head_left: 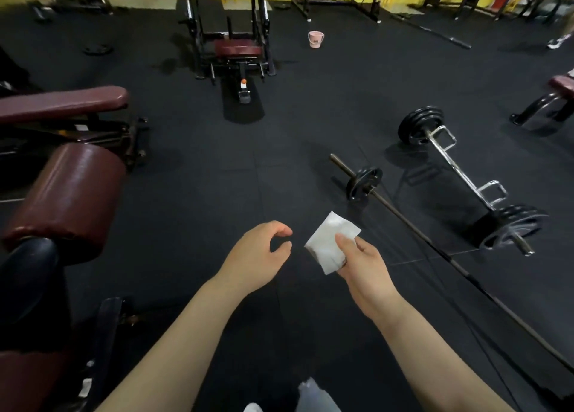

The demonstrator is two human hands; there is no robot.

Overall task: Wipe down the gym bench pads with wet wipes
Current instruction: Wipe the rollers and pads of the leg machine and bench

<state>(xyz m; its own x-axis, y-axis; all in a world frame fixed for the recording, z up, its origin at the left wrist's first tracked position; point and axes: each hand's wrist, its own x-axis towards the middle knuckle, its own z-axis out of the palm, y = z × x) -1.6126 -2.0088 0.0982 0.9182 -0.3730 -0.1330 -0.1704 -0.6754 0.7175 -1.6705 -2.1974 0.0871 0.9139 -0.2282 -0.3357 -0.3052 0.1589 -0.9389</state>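
Observation:
My right hand (362, 264) pinches a folded white wet wipe (329, 240) between thumb and fingers, above the black floor. My left hand (259, 253) hovers just left of the wipe, fingers loosely curled and holding nothing. A maroon roller pad (70, 200) sits at the left, well apart from both hands. Behind it lies a long maroon bench pad (62, 102). Another maroon pad (239, 49) belongs to the machine at the back. A further maroon bench pad (563, 85) shows at the right edge.
A thin barbell (403, 216) with a small plate lies on the floor right of my hands. Beyond it rests a chrome bar with black plates (466, 172). A pink bucket (316, 38) stands far back. Racks line the yellow wall.

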